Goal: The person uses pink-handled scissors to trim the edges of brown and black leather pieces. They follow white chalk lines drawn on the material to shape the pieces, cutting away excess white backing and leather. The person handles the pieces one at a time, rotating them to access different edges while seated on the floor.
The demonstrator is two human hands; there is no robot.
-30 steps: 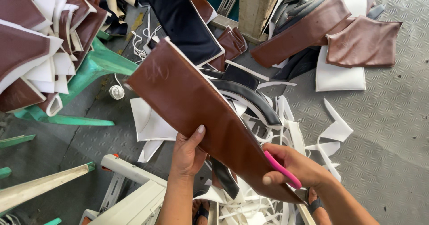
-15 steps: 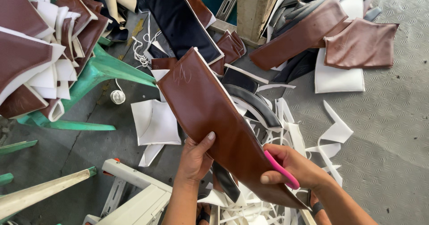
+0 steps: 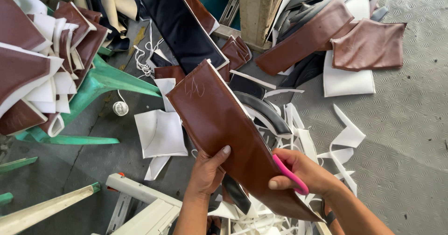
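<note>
While gripping brown leatherette panel (image 3: 219, 127), both hands (image 3: 207, 172): pink-handled scissors (image 3: 290, 174) blades hidden behind it.

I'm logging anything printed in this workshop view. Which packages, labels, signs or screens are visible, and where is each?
None: no package, label, sign or screen shows.
Nearest thing: faint pale scribbled marks, unreadable, near the top end of the brown leatherette panel, held by the left hand and the right hand, which has a pink scissor handle on it.
</note>
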